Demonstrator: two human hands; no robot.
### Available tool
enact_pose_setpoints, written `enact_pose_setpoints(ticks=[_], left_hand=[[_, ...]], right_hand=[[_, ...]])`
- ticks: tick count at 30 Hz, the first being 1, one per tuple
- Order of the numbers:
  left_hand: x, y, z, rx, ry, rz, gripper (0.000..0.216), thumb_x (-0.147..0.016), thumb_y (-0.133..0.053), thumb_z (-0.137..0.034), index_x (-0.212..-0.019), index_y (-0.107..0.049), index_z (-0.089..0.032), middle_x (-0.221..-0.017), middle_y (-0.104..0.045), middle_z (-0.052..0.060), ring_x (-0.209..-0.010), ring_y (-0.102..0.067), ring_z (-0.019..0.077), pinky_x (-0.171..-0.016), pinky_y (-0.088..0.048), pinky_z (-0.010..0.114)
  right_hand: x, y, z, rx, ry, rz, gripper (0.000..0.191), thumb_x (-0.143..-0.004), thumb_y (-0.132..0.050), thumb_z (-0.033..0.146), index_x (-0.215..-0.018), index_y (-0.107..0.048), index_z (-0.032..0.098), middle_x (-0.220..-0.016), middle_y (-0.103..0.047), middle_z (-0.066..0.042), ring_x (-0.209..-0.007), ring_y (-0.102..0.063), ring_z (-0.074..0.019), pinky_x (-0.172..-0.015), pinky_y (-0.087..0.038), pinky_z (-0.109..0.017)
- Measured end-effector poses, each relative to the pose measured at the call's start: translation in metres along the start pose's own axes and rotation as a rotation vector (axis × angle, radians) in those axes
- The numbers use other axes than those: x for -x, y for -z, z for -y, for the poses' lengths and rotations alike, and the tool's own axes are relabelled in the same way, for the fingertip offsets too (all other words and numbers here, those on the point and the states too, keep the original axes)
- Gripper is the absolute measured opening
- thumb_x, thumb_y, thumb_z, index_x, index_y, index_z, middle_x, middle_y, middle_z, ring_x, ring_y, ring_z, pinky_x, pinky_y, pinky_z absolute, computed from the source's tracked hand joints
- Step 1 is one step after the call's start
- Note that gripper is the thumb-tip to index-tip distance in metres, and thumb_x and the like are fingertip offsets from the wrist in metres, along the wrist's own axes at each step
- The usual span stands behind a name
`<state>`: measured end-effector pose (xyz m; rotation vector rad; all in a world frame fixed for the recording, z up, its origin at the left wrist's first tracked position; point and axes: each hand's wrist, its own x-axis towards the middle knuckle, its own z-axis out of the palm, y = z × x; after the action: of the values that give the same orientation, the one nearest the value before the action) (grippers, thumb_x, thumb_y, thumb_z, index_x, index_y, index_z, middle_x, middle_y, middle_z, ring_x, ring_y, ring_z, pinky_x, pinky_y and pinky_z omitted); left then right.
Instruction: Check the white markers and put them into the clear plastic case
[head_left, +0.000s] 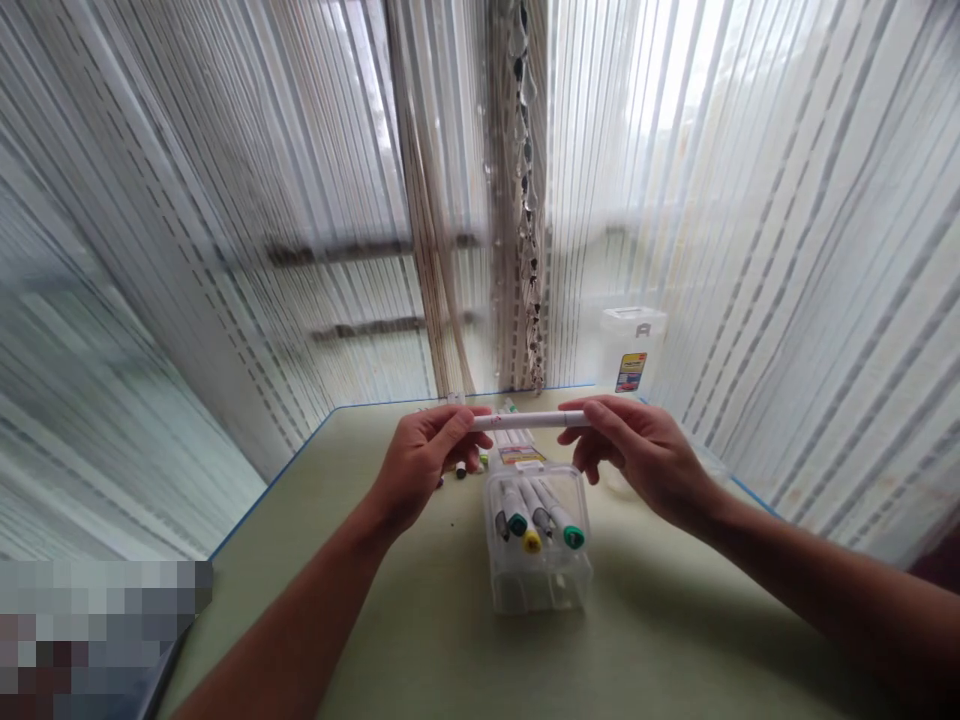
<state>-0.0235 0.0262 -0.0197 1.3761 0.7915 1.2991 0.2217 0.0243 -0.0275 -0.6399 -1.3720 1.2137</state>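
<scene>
The person's 2 bare forearms (322, 585) are reaching forward and converging. The left hand (421, 455) and right hand (651, 452) are facing each other at matching height, both pinching.

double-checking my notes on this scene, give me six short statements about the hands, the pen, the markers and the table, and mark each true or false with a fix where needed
1. The left hand and right hand share one slim white marker pen. True.
2. The pen is held upright. False: it lies roughly level between the hands.
3. A translucent plastic box with white markers in it sits on the pale green table. True.
4. Every marker end in the box is yellow. False: green ends show too.
5. A tall clear plastic case with a colourful label stands beyond the right hand. True.
6. The table's visible edge is red. False: it is blue.
</scene>
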Motion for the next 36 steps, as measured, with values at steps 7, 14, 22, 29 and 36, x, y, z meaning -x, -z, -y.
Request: enact_pose_setpoints(ticks=[7, 14, 22, 29, 36], left_hand=[[0.003, -0.008, -0.004, -0.202, 0.003, -0.039, 0.032, -0.068, -0.088, -0.035, -0.085, -0.076, -0.01, -0.057, -0.066, 0.001, -0.046, -0.051, 0.0068, -0.044, -0.037, 0.018], [0.003, -0.007, -0.006, -0.211, -0.037, -0.038, 0.028, -0.072, -0.085, -0.032, -0.091, -0.08, -0.012, -0.065, -0.07, 0.002, -0.052, -0.054, 0.0072, -0.048, -0.04, 0.019], [-0.001, 0.003, -0.001, -0.002, 0.048, 0.041, 0.025, -0.083, -0.075, -0.031, -0.098, -0.08, -0.012, -0.076, -0.074, 0.008, -0.058, -0.06, 0.0105, -0.058, -0.047, 0.022], [-0.001, 0.002, -0.003, 0.16, 0.073, 0.031, 0.027, -0.083, -0.072, -0.029, -0.099, -0.079, -0.009, -0.075, -0.075, 0.011, -0.057, -0.063, 0.0136, -0.058, -0.048, 0.025], [0.0, 0.002, -0.005, 0.19, 0.081, 0.034, 0.029, -0.082, -0.072, -0.03, -0.099, -0.079, -0.008, -0.076, -0.076, 0.013, -0.057, -0.063, 0.0148, -0.06, -0.049, 0.027]], right_hand=[[0.001, -0.005, 0.001, 0.166, 0.017, 0.0, 0.027, -0.077, -0.085, 0.036, -0.086, -0.074, 0.013, -0.057, -0.068, -0.001, -0.042, -0.061, -0.0108, -0.038, -0.05, -0.02], [-0.002, 0.0, -0.002, 0.147, -0.009, -0.045, 0.026, -0.078, -0.084, 0.037, -0.085, -0.076, 0.013, -0.068, -0.074, -0.006, -0.05, -0.066, -0.0123, -0.042, -0.052, -0.019], [-0.004, 0.001, 0.002, -0.092, -0.117, -0.035, 0.029, -0.081, -0.08, 0.038, -0.096, -0.077, 0.013, -0.078, -0.077, -0.01, -0.056, -0.07, -0.0157, -0.043, -0.051, -0.021], [-0.003, -0.001, 0.006, -0.187, -0.132, -0.039, 0.027, -0.085, -0.073, 0.035, -0.099, -0.076, 0.012, -0.084, -0.078, -0.013, -0.058, -0.071, -0.0181, -0.044, -0.05, -0.023], [-0.003, -0.002, 0.006, -0.156, -0.135, -0.068, 0.028, -0.085, -0.073, 0.037, -0.098, -0.076, 0.012, -0.085, -0.078, -0.014, -0.056, -0.07, -0.0179, -0.044, -0.05, -0.024]])
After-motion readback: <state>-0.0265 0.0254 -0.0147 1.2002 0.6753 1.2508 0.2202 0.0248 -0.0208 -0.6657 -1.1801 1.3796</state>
